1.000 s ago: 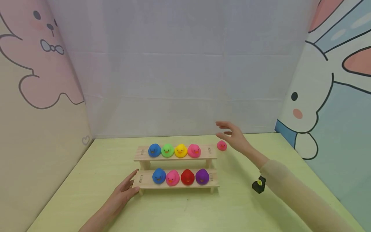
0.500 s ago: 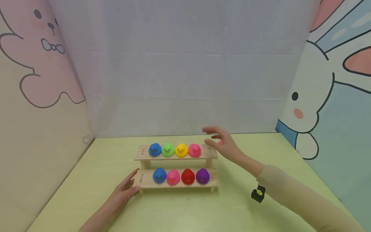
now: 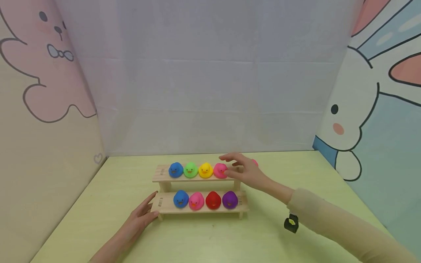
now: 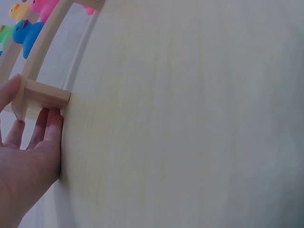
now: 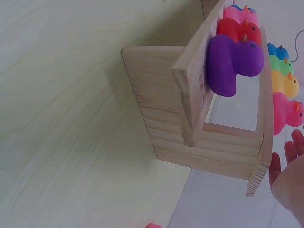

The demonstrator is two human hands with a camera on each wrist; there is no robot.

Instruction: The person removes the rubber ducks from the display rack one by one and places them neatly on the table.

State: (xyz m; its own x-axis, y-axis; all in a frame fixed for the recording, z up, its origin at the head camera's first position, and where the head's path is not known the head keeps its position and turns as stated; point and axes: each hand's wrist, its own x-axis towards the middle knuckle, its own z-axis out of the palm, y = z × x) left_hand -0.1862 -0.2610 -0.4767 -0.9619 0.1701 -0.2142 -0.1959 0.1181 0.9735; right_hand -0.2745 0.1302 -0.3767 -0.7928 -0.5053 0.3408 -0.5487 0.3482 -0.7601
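Note:
A two-tier wooden stand (image 3: pixel 166 207) carries rubber ducks on both shelves. My left hand (image 3: pixel 135 221) grips the left end of its lower shelf, thumb on the board and fingers beneath, against the end support (image 4: pixel 47 95). On the upper shelf sit blue (image 3: pixel 175 170), green (image 3: pixel 190 170), yellow (image 3: pixel 205 170) and pink ducks (image 3: pixel 219 170). My right hand (image 3: pixel 250 174) reaches over that shelf's right end, fingers parted, thumb tip right at the pink duck's side. Blue (image 3: pixel 181 199), pink (image 3: pixel 196 201), red (image 3: pixel 213 200) and purple ducks (image 3: pixel 230 199) line the lower shelf.
Another pink duck (image 3: pixel 255 162) sits on the table (image 3: pixel 289 164) right of the stand, mostly hidden behind my right hand. A black device (image 3: pixel 291 223) hangs below the right sleeve. A white sheet (image 3: pixel 204 80) stands behind, with painted walls either side.
My right hand has moved left and down, from above the loose pink duck to the pink duck on the upper shelf. The left hand and the ducks have stayed put.

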